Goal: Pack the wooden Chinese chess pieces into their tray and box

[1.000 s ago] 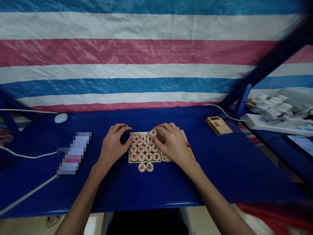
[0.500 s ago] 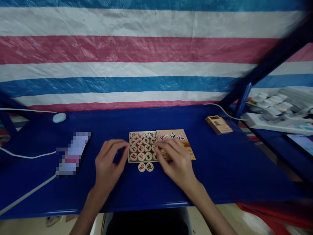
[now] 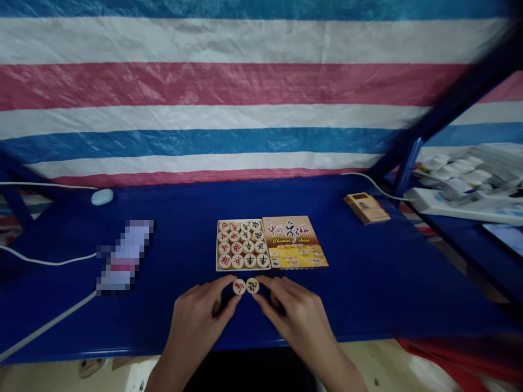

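Note:
Between thumb and forefinger, my left hand (image 3: 204, 310) grips a round wooden piece with a red character (image 3: 239, 287). My right hand (image 3: 296, 307) pinches a similar piece with a black character (image 3: 252, 286). The two pieces lie side by side, at or nearly in contact, in front of a shallow white-edged box (image 3: 217, 245). Rows of round pieces with red characters on the left and black ones on the right fill the box. Against its right side lies a brown and yellow lid (image 3: 297, 242) printed "Chinese chess".
On the blue table (image 3: 376, 283), a phone with a pixelated screen (image 3: 126, 256) and a pale oval case (image 3: 102, 196) lie left, with white cables. A small tan box (image 3: 366, 208) sits right. Farther right are a white power strip (image 3: 461, 207) and another phone (image 3: 504, 237). Striped sheeting hangs behind.
Both hands have moved from the sides of the box down toward the table's front edge and taken hold of the two loose pieces. These sit slightly farther from the box.

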Tool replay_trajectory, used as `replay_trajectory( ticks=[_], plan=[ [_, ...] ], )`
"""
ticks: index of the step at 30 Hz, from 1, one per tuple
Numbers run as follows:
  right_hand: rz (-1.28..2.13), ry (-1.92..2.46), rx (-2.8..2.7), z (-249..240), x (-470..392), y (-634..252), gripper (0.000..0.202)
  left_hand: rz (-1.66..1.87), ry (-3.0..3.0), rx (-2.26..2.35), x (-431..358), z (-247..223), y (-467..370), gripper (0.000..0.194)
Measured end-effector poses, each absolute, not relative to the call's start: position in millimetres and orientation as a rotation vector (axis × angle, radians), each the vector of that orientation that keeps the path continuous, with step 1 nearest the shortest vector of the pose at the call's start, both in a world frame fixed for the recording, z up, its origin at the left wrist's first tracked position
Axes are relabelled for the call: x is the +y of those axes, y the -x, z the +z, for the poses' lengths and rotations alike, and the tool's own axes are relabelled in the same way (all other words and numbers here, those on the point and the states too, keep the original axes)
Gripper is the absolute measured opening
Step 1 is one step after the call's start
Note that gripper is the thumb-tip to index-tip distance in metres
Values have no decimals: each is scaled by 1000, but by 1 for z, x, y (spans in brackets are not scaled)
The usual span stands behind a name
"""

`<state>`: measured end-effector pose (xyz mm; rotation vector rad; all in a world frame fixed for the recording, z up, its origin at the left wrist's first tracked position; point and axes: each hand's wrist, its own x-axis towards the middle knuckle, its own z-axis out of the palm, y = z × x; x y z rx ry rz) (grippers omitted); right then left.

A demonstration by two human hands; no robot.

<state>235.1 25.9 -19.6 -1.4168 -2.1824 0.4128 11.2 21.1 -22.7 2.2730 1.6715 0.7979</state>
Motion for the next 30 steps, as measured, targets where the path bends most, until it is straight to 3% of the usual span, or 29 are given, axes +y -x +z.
replay_trajectory(
  ticks=[15, 30],
  plan=[
    [494, 1152, -1929, -8, 41, -227, 30, 1114, -1936, 1466, 27, -9, -22, 22],
    [635, 1135, -1947, -12, 41, -227, 34, 1101, -1895, 1422, 32, -10, -17, 24]
  ],
)
